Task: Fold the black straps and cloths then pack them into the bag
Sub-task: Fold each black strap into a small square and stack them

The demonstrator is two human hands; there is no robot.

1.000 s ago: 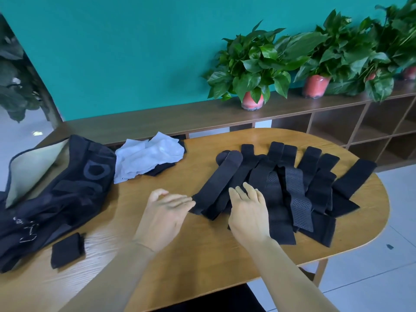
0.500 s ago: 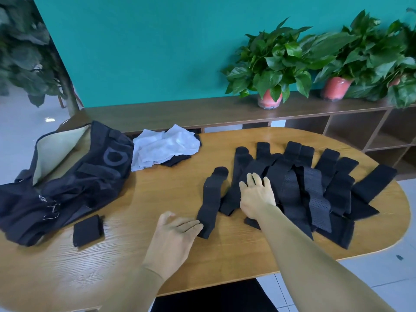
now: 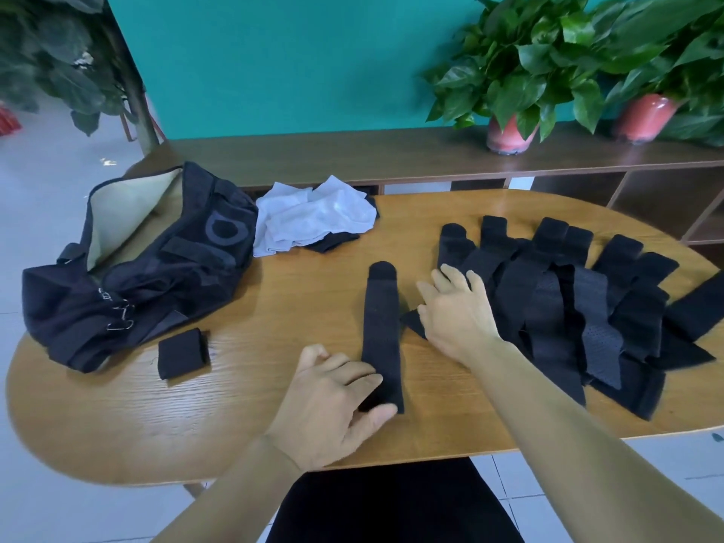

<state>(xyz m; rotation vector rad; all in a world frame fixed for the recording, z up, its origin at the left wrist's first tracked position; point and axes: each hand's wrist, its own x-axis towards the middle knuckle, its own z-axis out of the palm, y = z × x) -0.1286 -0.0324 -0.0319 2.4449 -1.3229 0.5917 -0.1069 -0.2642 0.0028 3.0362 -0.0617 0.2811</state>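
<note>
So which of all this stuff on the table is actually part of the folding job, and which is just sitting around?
Part of the job:
single black strap, gripped by the left hand
pile of black straps, under the right hand
folded strap
open black bag

Just lying about:
white cloths
potted plants
wooden shelf

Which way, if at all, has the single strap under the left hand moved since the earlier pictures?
Yes: the single strap has slid left, clear of the strap pile, toward the bag.

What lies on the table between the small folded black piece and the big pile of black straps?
In the head view, one long black strap lies alone between the small folded black piece and the strap pile, its near end under the left hand.
</note>
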